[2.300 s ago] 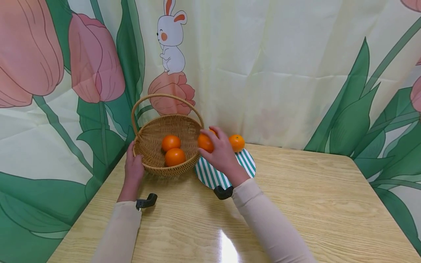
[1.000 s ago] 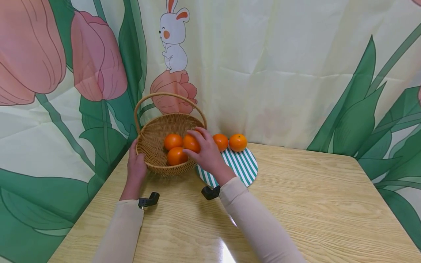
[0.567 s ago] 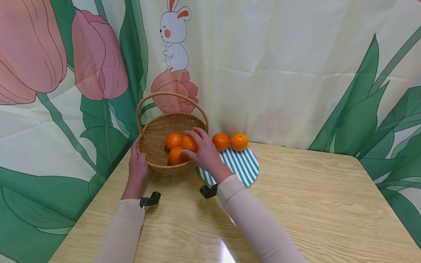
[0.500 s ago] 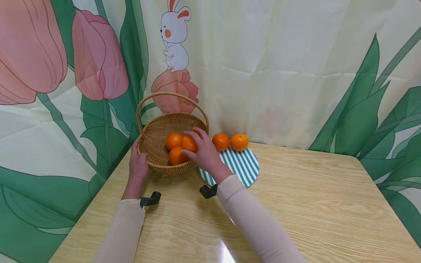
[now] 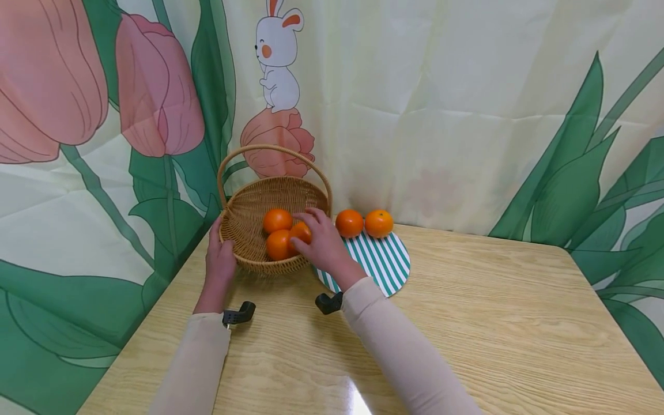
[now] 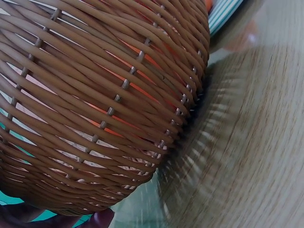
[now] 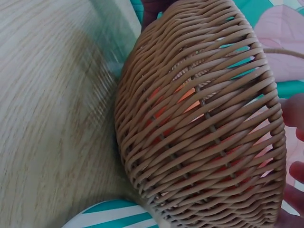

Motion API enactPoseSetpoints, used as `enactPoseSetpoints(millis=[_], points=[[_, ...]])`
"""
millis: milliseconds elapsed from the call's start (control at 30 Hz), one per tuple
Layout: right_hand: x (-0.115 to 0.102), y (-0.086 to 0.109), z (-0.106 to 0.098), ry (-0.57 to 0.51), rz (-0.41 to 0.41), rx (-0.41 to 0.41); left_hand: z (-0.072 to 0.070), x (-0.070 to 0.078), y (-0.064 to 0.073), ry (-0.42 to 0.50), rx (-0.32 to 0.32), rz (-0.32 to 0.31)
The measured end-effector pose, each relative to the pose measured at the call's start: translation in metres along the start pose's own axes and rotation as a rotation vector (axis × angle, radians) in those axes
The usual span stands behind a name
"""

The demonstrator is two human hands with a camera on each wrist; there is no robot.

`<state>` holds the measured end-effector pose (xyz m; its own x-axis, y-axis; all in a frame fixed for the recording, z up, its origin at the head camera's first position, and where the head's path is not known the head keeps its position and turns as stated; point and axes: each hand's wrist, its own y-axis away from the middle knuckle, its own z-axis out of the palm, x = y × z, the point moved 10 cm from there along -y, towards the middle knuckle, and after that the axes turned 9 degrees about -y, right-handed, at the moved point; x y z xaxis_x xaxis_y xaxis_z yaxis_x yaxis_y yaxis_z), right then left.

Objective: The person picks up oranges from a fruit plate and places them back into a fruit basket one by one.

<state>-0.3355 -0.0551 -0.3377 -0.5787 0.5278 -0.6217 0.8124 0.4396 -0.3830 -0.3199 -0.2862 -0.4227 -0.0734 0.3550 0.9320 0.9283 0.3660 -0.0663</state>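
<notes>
A round wicker basket (image 5: pixel 249 199) with an arched handle stands at the back left of the table. My left hand (image 5: pixel 220 262) grips its left rim, thumb on the near side; a little of that hand shows at the bottom of the left wrist view. Two oranges (image 5: pixel 278 220) lie inside the basket. A third orange (image 5: pixel 301 232) sits low against them, between the thumb and fingers of my right hand (image 5: pixel 324 242), which partly hide it. In the right wrist view, the curled fingers (image 7: pixel 297 171) reach over the basket's rim.
Right of the basket lies a round green-and-white striped mat (image 5: pixel 384 262), partly behind my right hand. Two more oranges (image 5: pixel 379 223) rest at its back edge, near the printed curtain (image 5: pixel 441 144). Wooden tabletop (image 5: pixel 493 305) extends to the right.
My right hand has carried an orange leftward over the rim and lowered it beside the other two in the basket. My left hand keeps its grip on the rim.
</notes>
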Motion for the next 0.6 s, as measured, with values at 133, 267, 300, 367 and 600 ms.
enactPoseSetpoints(millis=[133, 267, 300, 367, 600], points=[[0.005, 0.002, -0.002, -0.004, 0.009, 0.011, 0.0, 0.0, 0.0, -0.001, 0.001, -0.002], [0.009, 0.005, -0.005, 0.009, -0.006, 0.037, 0.0, 0.001, 0.001, -0.01, 0.001, -0.001], [0.009, 0.006, -0.006, 0.008, -0.017, 0.048, 0.0, 0.001, 0.002, -0.013, 0.001, 0.0], [0.01, 0.008, -0.008, -0.001, -0.04, 0.071, 0.0, 0.001, 0.002, -0.012, 0.001, -0.003], [0.012, 0.015, -0.018, -0.05, -0.135, 0.169, 0.0, 0.0, 0.001, -0.014, 0.004, -0.012]])
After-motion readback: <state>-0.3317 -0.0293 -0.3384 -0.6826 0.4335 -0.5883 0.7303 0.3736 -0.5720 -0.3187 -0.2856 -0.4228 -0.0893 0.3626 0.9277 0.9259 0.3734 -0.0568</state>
